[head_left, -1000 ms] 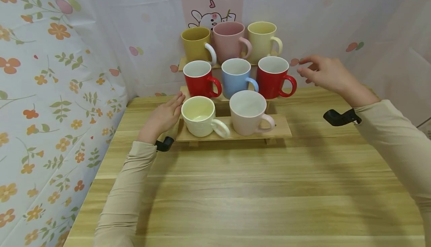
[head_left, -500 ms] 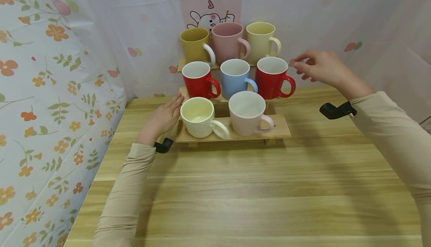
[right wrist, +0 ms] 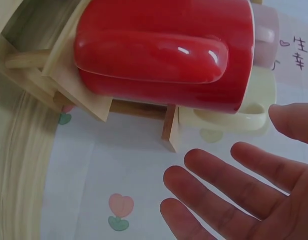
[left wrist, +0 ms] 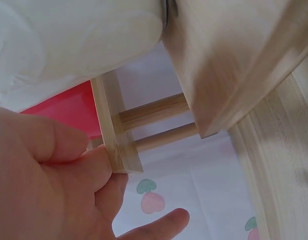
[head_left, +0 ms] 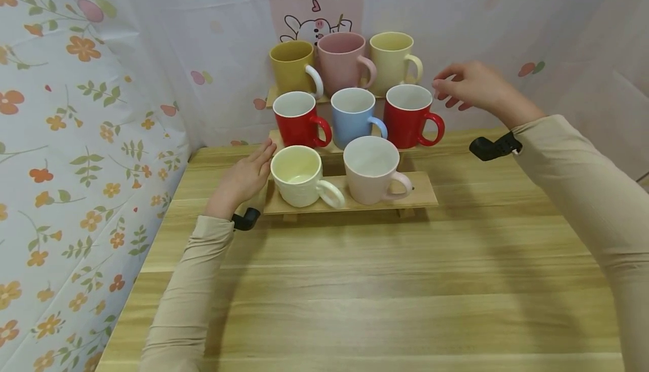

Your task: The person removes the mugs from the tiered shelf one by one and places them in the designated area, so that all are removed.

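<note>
My left hand (head_left: 244,176) reaches to the left end of the tiered wooden rack (head_left: 425,190), fingers extended. In the left wrist view its fingers (left wrist: 106,162) rest against the end of a rack board, close to a red mug (left wrist: 69,112). My right hand (head_left: 474,87) hovers empty to the right of the rack, fingers spread and slightly bent. Nearest to it are the pale yellow mug (head_left: 387,70) on the top tier and the right red mug (head_left: 403,127) on the middle tier. In the right wrist view, the red mug's handle (right wrist: 151,57) faces the camera.
Mustard (head_left: 291,76) and pink (head_left: 341,70) mugs share the top tier. Another red mug (head_left: 294,129) and a blue mug (head_left: 350,127) stand on the middle tier. Cream (head_left: 296,189) and pale pink (head_left: 367,183) mugs sit in front. A printed curtain (head_left: 228,34) hangs behind the table (head_left: 324,282).
My right hand has moved left and farther back, closer to the pale yellow mug, and its fingers have spread a little. My left hand and the mugs stay in place.
</note>
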A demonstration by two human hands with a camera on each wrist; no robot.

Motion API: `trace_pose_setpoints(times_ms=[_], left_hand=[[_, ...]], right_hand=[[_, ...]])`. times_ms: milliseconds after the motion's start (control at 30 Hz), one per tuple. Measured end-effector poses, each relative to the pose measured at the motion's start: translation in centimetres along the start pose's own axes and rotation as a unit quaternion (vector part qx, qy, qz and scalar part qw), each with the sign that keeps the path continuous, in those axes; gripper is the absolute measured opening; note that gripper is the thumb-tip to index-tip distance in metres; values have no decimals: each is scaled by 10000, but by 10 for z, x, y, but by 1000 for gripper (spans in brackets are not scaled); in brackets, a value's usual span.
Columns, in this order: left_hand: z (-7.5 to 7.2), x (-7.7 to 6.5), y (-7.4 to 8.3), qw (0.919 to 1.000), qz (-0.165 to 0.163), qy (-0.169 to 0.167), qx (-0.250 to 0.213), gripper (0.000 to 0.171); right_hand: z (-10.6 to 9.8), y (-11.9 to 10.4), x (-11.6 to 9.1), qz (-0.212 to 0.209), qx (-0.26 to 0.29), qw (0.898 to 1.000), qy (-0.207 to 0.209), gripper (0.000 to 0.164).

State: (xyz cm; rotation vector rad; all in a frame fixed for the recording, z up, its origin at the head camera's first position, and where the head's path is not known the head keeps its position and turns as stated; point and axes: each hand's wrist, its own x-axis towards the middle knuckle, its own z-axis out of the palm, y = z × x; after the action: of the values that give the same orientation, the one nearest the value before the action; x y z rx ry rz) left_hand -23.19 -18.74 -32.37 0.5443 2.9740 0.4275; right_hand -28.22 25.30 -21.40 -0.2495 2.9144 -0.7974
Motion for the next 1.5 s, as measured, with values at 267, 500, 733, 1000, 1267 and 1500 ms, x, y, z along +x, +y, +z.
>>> trace_pose_setpoints(times_ms=[267,500,733,1000,1267,1500], left_hand=[[-1,-1,-3,9999,50,24,-111,51],[-3,-2,-4,9999,113,65,-73,50],[-5,0,-5,9999,57,37,-88,51],[-5,1,-6,9999,75,-37,-119,51],[-3,-1,-6,9998,49,13,-167,51],[2,-1,-5,9997,58,48,-213,51]], right_hand=[[-5,-5,15,-35,20,10000,8,62],[-9,-9,21,-30,93,9999,48,62],[-15,-14,29,-31,326,9994,62,59],[-17,-18,37,28,612,9981,-56,59],[-17,-24,45,90,778,9968,-177,56],[-17,-25,48,240,887,9954,-278,59]])
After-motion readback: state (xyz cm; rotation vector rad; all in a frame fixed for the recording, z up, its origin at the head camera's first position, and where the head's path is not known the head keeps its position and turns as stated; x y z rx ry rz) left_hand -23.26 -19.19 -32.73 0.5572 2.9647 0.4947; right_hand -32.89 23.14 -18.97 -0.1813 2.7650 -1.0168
